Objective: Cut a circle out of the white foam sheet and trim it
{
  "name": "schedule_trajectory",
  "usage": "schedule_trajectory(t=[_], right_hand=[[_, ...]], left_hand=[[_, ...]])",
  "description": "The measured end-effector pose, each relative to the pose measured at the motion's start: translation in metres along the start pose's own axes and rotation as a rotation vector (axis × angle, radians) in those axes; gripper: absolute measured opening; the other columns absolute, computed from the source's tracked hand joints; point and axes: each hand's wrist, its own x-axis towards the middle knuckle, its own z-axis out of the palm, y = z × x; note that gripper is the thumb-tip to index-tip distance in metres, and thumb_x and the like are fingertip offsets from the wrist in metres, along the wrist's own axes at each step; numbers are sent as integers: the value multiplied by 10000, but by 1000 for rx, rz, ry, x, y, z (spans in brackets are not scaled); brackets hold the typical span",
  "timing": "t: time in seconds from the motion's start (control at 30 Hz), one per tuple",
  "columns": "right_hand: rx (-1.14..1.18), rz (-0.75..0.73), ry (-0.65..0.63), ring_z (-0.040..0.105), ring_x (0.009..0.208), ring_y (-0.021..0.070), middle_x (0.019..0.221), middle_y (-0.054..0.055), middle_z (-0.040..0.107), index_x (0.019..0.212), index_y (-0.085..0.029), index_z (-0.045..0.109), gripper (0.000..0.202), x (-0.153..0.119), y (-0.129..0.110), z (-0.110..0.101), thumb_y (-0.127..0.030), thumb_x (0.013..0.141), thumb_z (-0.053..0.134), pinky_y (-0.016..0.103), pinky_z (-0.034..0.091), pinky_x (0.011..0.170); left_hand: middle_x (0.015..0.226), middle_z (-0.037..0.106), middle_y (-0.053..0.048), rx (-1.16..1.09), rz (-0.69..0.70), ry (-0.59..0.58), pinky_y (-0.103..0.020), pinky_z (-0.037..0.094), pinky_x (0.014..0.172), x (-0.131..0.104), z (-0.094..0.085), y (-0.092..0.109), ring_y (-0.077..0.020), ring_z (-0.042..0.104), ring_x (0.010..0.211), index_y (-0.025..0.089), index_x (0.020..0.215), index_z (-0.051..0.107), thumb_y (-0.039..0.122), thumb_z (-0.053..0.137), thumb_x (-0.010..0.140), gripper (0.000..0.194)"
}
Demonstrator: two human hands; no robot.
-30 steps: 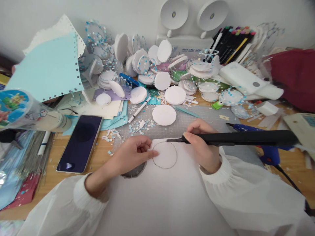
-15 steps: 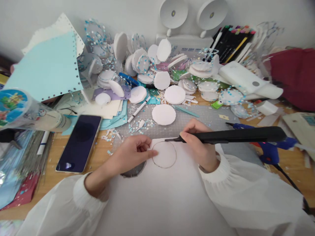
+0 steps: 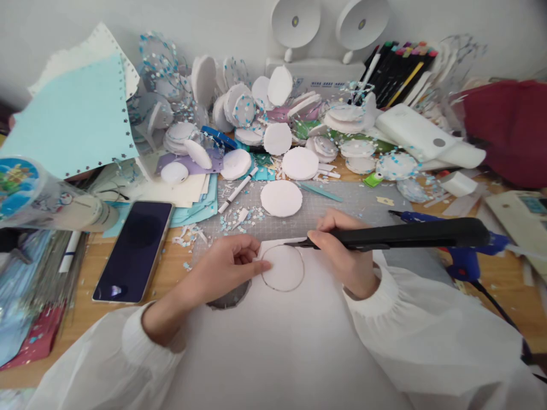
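A large white sheet (image 3: 265, 336) lies in front of me, with a thin round outline near its far edge and a round hole left of that outline. My left hand (image 3: 233, 265) pinches the sheet's far edge, its thumb lying on the left side of the outline. In my right hand (image 3: 342, 245) is a long black cutting tool (image 3: 410, 233), held near its front end. Its narrow tip touches the top of the outline. Beyond the sheet, a cut white disc (image 3: 281, 199) rests on the grey cutting mat (image 3: 354, 210).
Many white discs (image 3: 300, 164) and blue-dotted rings crowd the back. A phone (image 3: 134, 250) and a clear cup (image 3: 25, 191) are at the left. A blue glue gun (image 3: 464, 265) lies right, partly behind the black tool. Paper scraps (image 3: 243, 216) litter the mat.
The whole view has shifted slightly, so most things appear a little further left. Both hands keep their holds, and the tool's tip remains at the top of the outline.
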Motion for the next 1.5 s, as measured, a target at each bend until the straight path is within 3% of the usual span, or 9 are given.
schedule_trajectory(t=[0.4, 0.53, 0.7, 0.9, 1.07, 1.5], right_hand=[[87, 64, 53, 309, 506, 100, 515, -49, 313, 527, -200, 312, 360, 0, 0, 3, -169, 775, 571, 295, 240, 512], [96, 10, 88, 310, 501, 101, 519, -49, 294, 521, -200, 332, 356, -2, 1, 3, -162, 770, 583, 300, 243, 511], [34, -91, 178, 384, 513, 119, 527, -34, 384, 541, -205, 413, 305, -6, 2, 1, -118, 775, 590, 306, 286, 520], [-117, -151, 389, 457, 523, 144, 581, -10, 488, 637, -231, 547, 237, -1, -13, -5, -56, 790, 499, 311, 343, 512], [-174, -198, 334, 510, 547, 142, 654, 2, 580, 727, -226, 625, 153, -1, -12, -4, -123, 790, 532, 293, 379, 486], [-166, -219, 351, 483, 505, 108, 645, -17, 580, 776, -217, 645, 68, -3, -5, -1, -199, 798, 583, 259, 363, 442]], left_hand=[[635, 481, 32, 17, 5, -2, -207, 323, 509, -1, -1, 0, -92, 421, 585, 144, 776, 579, 445, 622, 778, 304], [637, 475, 35, 6, -1, -12, -211, 320, 515, -2, -1, -1, -92, 419, 587, 146, 781, 572, 444, 626, 777, 302], [640, 466, 36, 11, -1, -7, -214, 321, 520, -2, 0, 0, -92, 415, 591, 146, 775, 565, 454, 624, 777, 314], [631, 459, 43, -11, -7, -5, -208, 322, 512, -1, 0, -1, -88, 411, 585, 149, 766, 546, 438, 633, 771, 303], [621, 443, 48, 3, -3, 4, -205, 313, 506, -1, 0, -1, -82, 396, 575, 150, 745, 534, 435, 635, 772, 304], [629, 460, 41, 12, -8, 10, -207, 319, 509, -1, 1, -1, -83, 411, 579, 146, 753, 549, 433, 638, 770, 301]])
